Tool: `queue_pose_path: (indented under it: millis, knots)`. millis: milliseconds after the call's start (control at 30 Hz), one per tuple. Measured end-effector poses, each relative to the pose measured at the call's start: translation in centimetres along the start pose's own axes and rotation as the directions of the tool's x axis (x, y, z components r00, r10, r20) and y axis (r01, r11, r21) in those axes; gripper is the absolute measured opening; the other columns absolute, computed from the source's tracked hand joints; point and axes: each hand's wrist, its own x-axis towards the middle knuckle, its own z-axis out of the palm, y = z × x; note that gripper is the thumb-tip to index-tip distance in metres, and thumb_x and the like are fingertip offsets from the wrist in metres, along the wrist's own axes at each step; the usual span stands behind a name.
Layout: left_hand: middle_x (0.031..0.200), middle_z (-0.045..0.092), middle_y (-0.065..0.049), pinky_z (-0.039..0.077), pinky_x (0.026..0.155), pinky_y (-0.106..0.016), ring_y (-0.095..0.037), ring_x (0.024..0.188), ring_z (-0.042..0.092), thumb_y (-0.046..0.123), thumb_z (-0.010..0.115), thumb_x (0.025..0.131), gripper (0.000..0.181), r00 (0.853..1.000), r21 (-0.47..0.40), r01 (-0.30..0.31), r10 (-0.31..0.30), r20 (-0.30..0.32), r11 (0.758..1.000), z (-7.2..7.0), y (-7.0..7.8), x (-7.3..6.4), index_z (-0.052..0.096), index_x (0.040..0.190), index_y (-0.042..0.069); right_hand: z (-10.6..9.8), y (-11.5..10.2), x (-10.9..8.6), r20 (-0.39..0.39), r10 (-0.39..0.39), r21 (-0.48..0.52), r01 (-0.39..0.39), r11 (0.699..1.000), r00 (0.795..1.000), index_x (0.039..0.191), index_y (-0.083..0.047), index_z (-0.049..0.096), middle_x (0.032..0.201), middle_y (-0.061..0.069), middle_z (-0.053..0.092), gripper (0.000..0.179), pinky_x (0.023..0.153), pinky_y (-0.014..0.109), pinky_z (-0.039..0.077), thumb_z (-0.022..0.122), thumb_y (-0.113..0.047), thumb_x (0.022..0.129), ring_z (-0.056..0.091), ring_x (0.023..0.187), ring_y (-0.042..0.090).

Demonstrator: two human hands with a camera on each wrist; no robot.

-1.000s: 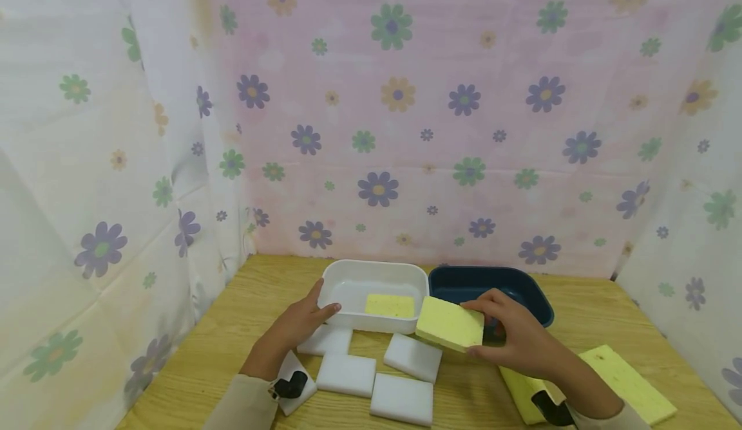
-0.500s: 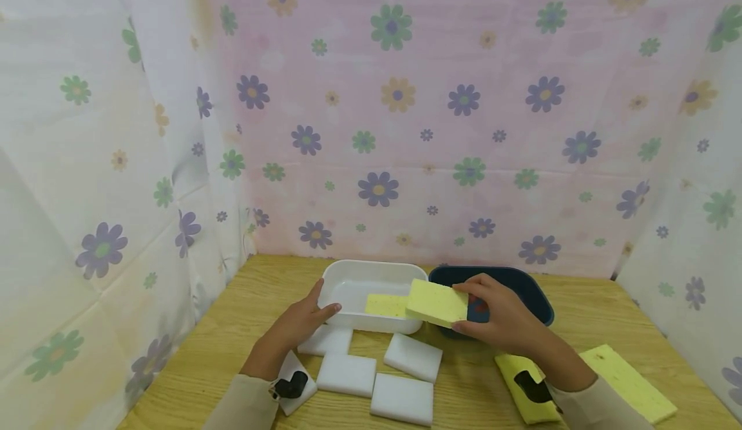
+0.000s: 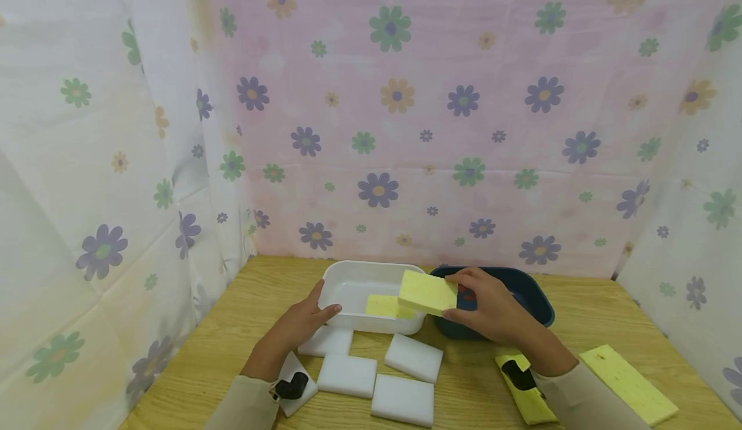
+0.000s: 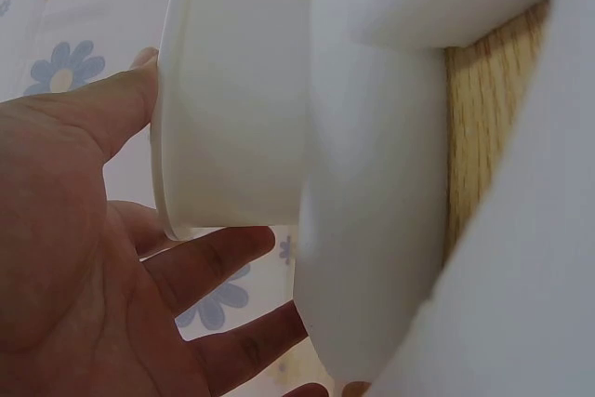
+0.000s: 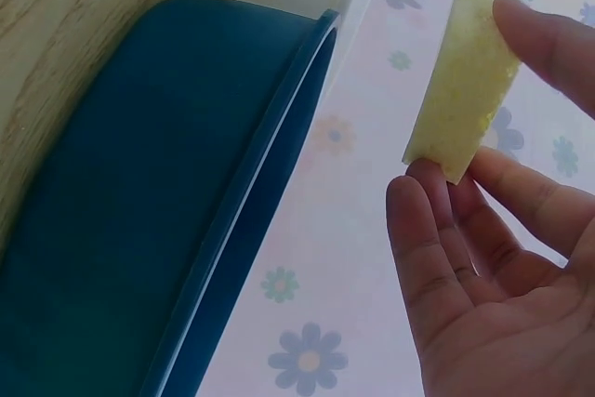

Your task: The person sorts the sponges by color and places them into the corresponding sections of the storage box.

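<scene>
With thumb and fingers, my right hand (image 3: pixel 489 306) pinches a thick yellow sponge block (image 3: pixel 428 291) by its right end. The sponge is above the right side of a white tray (image 3: pixel 348 322), partly covering another yellow sponge (image 3: pixel 379 306) that lies flat inside. My left hand (image 3: pixel 298 322) rests at the tray's left front corner. In the left wrist view its thumb touches the rim and its fingers are spread along the outer wall. Next to the white tray stands a dark blue tray (image 3: pixel 536 295), half hidden behind my right hand, with something red showing inside.
Several white foam blocks (image 3: pixel 346 374) lie on the wooden table (image 3: pixel 214 340) in front of the white tray. At the right are a yellow slab (image 3: pixel 628 383) and a yellow piece (image 3: pixel 530 398), partly under my right wrist. Flowered cloth (image 3: pixel 429 159) hangs behind and at both sides.
My right hand has raised the yellow sponge and carried it left and away from me, from in front of the trays to over the white tray's right side. The left hand has stayed in place.
</scene>
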Motion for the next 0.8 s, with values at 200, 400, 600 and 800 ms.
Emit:
queue_pose_path:
  millis: [200,400,600,800]
  knots:
    - [0.144,0.062,-0.018,0.036,0.114,-0.064,-0.038,0.134,0.058,0.064,0.055,0.1,0.095,1.0,0.0,0.01,-0.01,-0.002,1.0,0.0,-0.2,0.0,0.005,0.169,0.02,0.4,-0.2,1.1,0.002,-0.004,-0.016,0.004,1.0,1.0,0.139,-0.011,0.064,0.124,0.002,0.063,0.063,0.079,0.032,0.055,0.085,-0.04,0.087,0.063,0.101,0.019]
    - [0.149,0.057,-0.019,0.035,0.115,-0.064,-0.04,0.137,0.055,0.064,0.054,0.1,0.096,1.0,0.001,0.008,-0.008,-0.002,1.0,0.0,0.1,-0.2,0.005,0.169,0.019,0.8,-0.2,2.0,0.014,0.008,-0.044,-0.007,0.999,1.0,0.138,-0.01,0.065,0.116,0.0,0.063,0.062,0.078,0.032,0.052,0.086,-0.038,0.086,0.06,0.097,0.019]
    - [0.147,0.059,-0.019,0.036,0.114,-0.063,-0.038,0.133,0.059,0.068,0.054,0.098,0.099,1.0,0.002,0.007,-0.007,-0.003,1.0,0.0,0.2,-0.2,0.004,0.169,0.019,1.4,-0.4,3.0,0.033,0.033,-0.03,-0.032,0.999,0.999,0.138,-0.007,0.064,0.127,0.005,0.063,0.062,0.086,0.038,0.055,0.085,-0.036,0.087,0.063,0.105,0.021]
    - [0.151,0.056,-0.019,0.035,0.115,-0.064,-0.04,0.137,0.055,0.065,0.055,0.1,0.097,1.0,-0.001,0.008,-0.008,-0.004,1.0,0.2,0.0,-0.2,0.004,0.169,0.019,1.9,-0.6,3.8,0.057,0.045,-0.035,-0.043,0.998,0.997,0.136,-0.007,0.066,0.12,0.003,0.063,0.06,0.085,0.038,0.054,0.085,-0.036,0.087,0.062,0.103,0.022]
